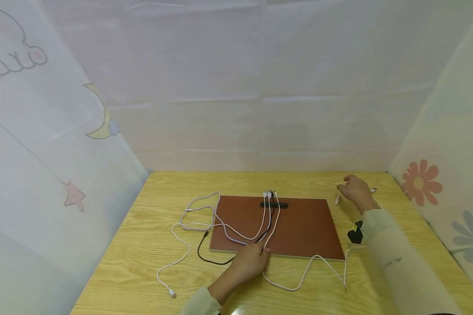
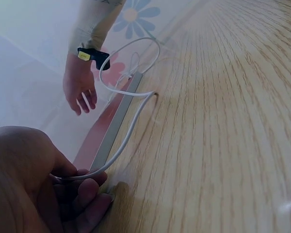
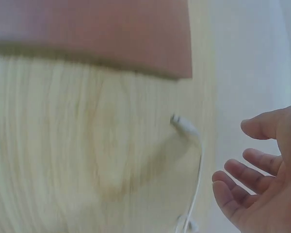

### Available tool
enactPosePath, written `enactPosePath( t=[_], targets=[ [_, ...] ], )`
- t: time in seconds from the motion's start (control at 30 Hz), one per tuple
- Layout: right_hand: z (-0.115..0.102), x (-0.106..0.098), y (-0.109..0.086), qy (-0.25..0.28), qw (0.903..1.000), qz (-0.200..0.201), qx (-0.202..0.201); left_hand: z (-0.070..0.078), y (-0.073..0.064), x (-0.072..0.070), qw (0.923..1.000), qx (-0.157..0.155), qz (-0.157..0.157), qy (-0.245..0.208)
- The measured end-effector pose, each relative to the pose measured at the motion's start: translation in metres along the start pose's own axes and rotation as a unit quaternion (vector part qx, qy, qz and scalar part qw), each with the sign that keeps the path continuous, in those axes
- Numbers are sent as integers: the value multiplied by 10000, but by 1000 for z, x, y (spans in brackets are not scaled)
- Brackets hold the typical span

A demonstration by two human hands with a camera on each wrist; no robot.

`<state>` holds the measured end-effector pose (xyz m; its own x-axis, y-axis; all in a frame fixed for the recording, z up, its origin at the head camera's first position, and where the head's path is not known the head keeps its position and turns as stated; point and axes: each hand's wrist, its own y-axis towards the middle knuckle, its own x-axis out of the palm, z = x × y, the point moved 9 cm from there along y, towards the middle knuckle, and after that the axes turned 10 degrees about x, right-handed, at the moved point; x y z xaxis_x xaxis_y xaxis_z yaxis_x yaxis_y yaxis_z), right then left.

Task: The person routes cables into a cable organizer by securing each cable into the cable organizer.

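Note:
My left hand is at the front edge of a brown board. In the left wrist view, its thumb and fingers pinch a white cable beside the board's pale edge. Several cables run from a black cable holder on the board down toward this hand. My right hand hovers beyond the board's right side, fingers loosely bent around nothing. Near it a white cable plug lies on the table.
USB plugs stick out behind the holder. Left of the board lie a looped lavender cable, a black cable plug and a white cable plug. A white cable curves along the table at the right front. Printed cloth walls enclose the table.

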<state>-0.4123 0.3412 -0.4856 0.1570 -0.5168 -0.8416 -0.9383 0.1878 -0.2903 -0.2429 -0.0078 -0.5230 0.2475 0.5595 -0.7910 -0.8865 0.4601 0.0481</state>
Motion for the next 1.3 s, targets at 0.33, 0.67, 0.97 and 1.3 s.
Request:
enactPosePath(
  t=[0.33,0.67,0.97,1.3],
  targets=[
    [39,-19,-2,13,9995,288,99,1,2,1,10000,3,3,-77],
    [58,-26,-15,-126,9976,602,325,-1,3,6,9994,-48,-14,-344],
    [72,-31,6,-287,9962,794,212,-3,1,6,9974,-154,-23,-709],
    [96,-28,19,-15,9940,986,479,-5,0,10,9962,-196,-116,-836]
  ],
)
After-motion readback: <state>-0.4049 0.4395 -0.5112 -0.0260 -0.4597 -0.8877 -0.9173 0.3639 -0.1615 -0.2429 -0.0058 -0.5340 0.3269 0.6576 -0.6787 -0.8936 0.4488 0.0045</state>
